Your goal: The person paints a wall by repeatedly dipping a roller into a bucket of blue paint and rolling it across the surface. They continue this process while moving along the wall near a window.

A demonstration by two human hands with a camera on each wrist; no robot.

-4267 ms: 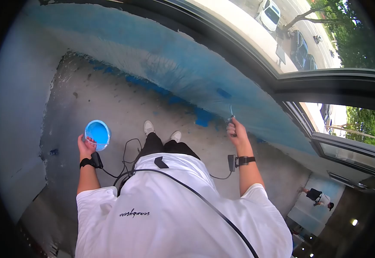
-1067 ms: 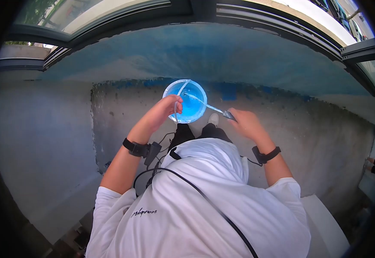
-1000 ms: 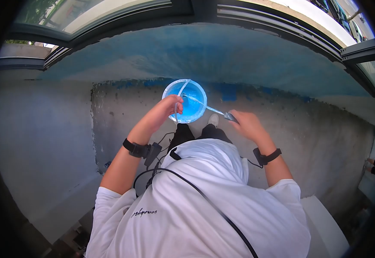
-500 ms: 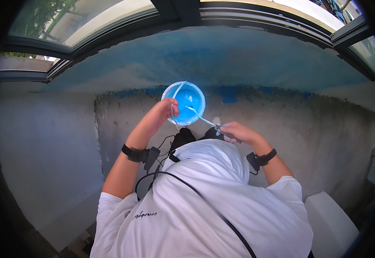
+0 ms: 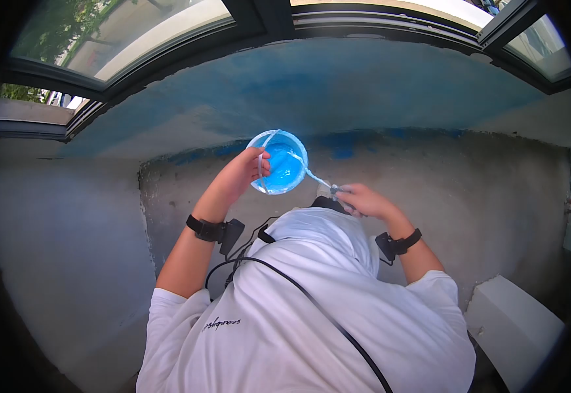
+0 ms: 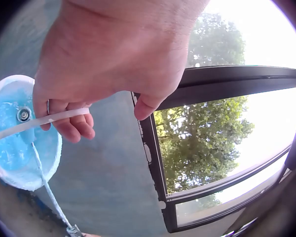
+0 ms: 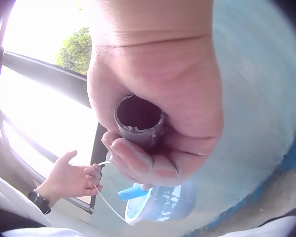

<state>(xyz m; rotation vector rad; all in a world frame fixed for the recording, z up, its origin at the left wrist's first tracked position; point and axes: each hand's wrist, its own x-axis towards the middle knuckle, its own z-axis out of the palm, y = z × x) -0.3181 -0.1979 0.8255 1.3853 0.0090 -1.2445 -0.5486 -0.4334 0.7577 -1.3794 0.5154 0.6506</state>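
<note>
In the head view my left hand point(image 5: 236, 173) holds a bucket point(image 5: 306, 157) of bright blue paint by its thin white carrying handle point(image 5: 260, 169). The handle runs across the curled fingers in the left wrist view, with the thumb held apart. My right hand point(image 5: 368, 200) grips a small paint roller by its grey handle point(image 7: 150, 136), whose hollow end faces the right wrist camera. The roller's paint-coated wire frame point(image 5: 316, 179) slants over the bucket's near right rim. Its blue roller head point(image 6: 27, 134) is inside the bucket in the left wrist view.
A low wall point(image 5: 338, 85) streaked with blue paint stands ahead, under dark window frames point(image 5: 262, 23). Blue smears mark the concrete floor point(image 5: 430, 190) along its foot. A pale wall point(image 5: 69, 242) is at left, a white block point(image 5: 515, 324) at lower right. Black cable point(image 5: 312, 301) crosses the shirt.
Earlier the roller was at the wall and the bucket out to the left. Both came together before my body. Over the last half second the roller head shifted slightly inside the bucket.
</note>
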